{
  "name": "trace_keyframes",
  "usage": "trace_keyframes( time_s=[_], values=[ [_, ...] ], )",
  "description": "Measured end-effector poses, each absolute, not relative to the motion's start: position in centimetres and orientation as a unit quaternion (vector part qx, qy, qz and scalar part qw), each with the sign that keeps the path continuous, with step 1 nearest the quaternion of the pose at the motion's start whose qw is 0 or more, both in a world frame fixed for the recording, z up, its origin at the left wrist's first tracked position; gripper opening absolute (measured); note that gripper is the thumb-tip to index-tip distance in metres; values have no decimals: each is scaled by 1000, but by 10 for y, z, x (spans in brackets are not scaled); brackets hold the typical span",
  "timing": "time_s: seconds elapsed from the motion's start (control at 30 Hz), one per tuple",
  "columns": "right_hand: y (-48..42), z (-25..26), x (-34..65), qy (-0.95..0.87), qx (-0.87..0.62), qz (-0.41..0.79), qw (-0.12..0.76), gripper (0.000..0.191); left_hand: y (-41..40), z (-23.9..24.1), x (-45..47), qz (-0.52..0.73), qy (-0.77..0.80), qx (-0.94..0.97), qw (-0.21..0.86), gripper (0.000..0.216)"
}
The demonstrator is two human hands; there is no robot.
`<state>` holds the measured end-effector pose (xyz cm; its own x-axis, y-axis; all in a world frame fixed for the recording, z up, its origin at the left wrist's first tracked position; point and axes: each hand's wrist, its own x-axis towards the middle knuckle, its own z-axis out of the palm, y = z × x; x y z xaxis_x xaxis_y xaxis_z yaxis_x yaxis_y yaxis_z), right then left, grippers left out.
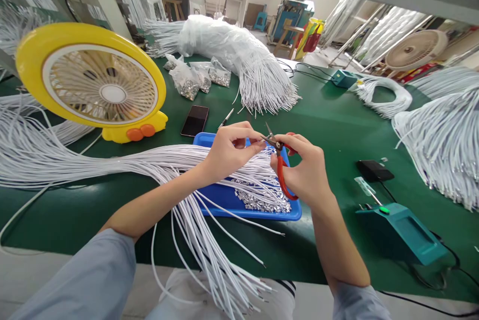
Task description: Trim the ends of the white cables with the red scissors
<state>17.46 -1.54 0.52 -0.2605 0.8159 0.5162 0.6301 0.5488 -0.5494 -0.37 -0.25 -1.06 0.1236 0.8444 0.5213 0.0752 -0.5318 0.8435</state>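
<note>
The left hand (234, 149) pinches something too small to make out, beside the blades (272, 142) of red-handled scissors (281, 174) that the right hand (310, 172) grips; both forearms (159, 204) angle inward. Below, white wires (187, 158) partly hide a blue tray (258, 215).

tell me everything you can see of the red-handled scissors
The scissors have slim, pointed metal blades, spread apart, joined at a pivot, and smooth red loop handles that look like plastic. The right hand holds them by the handles above the blue tray. The blades point forward and left, close to the left hand's fingertips; whether they touch is unclear.
</note>
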Motion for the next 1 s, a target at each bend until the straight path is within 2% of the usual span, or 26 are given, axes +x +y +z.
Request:
trace_keyframes(
  time_s=[0.27, 1.0],
  values=[
    [-16, 4, 173, -799, -451, 124, 377, 35, -4, -12, -4, 551, 334, 689, 332, 10],
    [-21, 6, 169, -787, -445, 176, 390, 33, -4, -12, -2, 568, 303, 702, 305, 7]
  ],
)
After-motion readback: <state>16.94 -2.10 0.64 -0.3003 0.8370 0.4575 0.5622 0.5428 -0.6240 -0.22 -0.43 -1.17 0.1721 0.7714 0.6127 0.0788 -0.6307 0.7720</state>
